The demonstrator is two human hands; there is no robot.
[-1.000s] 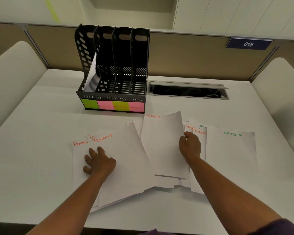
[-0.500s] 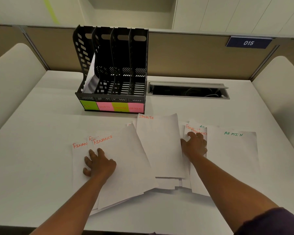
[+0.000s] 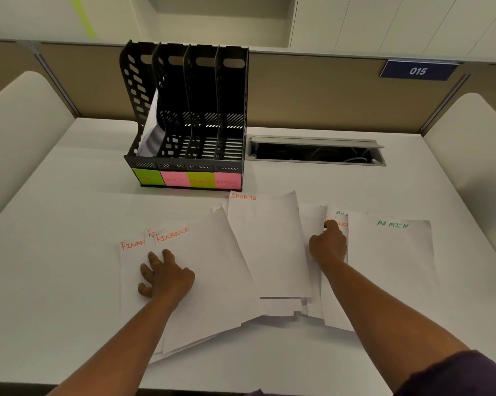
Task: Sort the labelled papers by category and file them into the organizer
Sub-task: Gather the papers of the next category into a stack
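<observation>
Right hand (image 3: pixel 328 245) now fisted; white desk (image 3: pixel 55 224), tan partition (image 3: pixel 312 92).

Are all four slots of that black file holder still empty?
No. The organizer's leftmost slot, tagged HR, already holds white papers leaning inside; the other three slots look empty.

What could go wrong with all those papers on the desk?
1. A red-lettered sheet lies under the right hand beside the ADMIN sheet; the two kinds could get mixed.
2. The SPORTS sheet overlaps the FINANCE pile that the left hand presses, so pulling one may drag others.
3. The organizer slot notes are faint; a pile might go in the wrong slot.
</observation>
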